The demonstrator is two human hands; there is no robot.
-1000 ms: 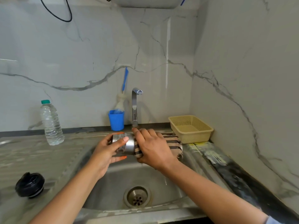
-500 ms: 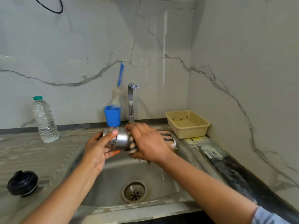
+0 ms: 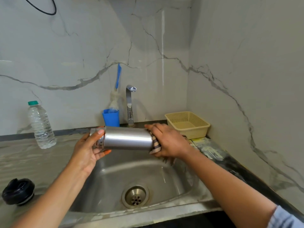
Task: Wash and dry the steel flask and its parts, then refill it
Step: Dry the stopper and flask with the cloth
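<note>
Fingers (image 3: pixel 98 133) grip smooth cylindrical steel flask (image 3: pixel 128 138), striped cloth (image 3: pixel 155 142) at base

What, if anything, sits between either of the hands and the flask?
A striped cloth lies between the right hand and the right end of the flask; that hand grips the cloth against it. The left hand holds the other end bare, with nothing visible between.

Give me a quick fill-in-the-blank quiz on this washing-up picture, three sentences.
The left hand holds the steel flask sideways over the ____.
The right hand holds a striped ____ at the flask's base.
The brush stands in a ____ cup.
Answers: sink; cloth; blue.
</note>
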